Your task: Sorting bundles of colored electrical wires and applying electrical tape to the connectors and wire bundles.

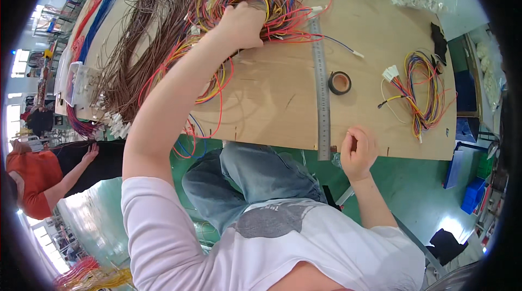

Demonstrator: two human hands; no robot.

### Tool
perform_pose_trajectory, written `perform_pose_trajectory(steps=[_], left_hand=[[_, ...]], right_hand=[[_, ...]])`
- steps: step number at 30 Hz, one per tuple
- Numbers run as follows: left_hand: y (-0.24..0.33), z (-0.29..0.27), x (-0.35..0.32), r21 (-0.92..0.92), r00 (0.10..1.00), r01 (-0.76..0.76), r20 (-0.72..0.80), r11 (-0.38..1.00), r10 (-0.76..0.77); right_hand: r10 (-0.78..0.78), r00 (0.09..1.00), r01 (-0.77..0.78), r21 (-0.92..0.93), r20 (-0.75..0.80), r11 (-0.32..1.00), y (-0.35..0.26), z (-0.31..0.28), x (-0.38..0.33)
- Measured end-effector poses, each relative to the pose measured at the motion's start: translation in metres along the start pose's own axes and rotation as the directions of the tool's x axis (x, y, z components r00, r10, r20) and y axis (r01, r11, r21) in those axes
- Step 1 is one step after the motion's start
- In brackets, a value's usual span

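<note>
Multicoloured wires (255, 5) in one tangle sit at the wooden bench's (272, 100) far side, gripped by the left hand (242, 24), while the right hand (356, 152), loosely curled and empty, rests beside one steel ruler (322, 84) and one tape roll (339, 82).

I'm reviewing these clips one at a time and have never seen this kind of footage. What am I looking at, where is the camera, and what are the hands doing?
No machine here: a person works with bare hands, filmed by a wide fisheye camera worn on the head, looking down, so edges bend. The left hand reaches far across the wooden table and rests on a tangle of coloured wires. The right hand sits loosely curled at the table's near edge, beside a long metal ruler; whether it holds anything is unclear. Also on the table: a roll of black tape, a smaller wire bundle and brown wires.
</note>
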State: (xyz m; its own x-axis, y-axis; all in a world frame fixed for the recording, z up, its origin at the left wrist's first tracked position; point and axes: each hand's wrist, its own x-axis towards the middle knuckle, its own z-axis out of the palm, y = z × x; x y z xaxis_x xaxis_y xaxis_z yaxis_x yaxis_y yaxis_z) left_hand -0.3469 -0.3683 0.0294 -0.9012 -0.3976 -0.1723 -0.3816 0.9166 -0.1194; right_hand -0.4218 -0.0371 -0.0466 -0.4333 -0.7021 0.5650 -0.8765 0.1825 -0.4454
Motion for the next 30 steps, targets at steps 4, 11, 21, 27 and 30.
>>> perform_pose_trajectory(steps=[4, 11, 21, 27, 30], left_hand=[[-0.005, 0.013, 0.004, -0.244, 0.997, 0.063, 0.047, 0.968, -0.053], [0.045, 0.010, 0.051, -0.091, 0.932, -0.123, -0.353, 0.988, 0.084], [-0.064, 0.072, -0.109, -0.182, 0.580, 0.733, -0.334, 0.655, -0.743], [-0.102, 0.049, -0.106, -0.504, 0.676, 0.697, 0.225, 0.510, -0.702], [-0.104, 0.022, -0.140, -0.955, 0.825, 0.297, 0.254, 0.004, -0.505]], right_hand=[[-0.021, 1.000, 0.021, -0.008, 0.012, 1.000, -0.003, 0.000, 0.001], [0.002, 0.996, 0.002, -0.047, 0.094, 0.999, 0.003, 0.001, -0.009], [-0.010, 0.996, 0.011, -0.012, 0.086, 1.000, 0.004, -0.002, -0.007], [-0.029, 0.997, 0.030, -0.017, 0.074, 0.999, -0.003, -0.001, 0.000], [-0.055, 0.997, 0.056, -0.024, 0.048, 0.998, -0.003, -0.003, 0.000]])
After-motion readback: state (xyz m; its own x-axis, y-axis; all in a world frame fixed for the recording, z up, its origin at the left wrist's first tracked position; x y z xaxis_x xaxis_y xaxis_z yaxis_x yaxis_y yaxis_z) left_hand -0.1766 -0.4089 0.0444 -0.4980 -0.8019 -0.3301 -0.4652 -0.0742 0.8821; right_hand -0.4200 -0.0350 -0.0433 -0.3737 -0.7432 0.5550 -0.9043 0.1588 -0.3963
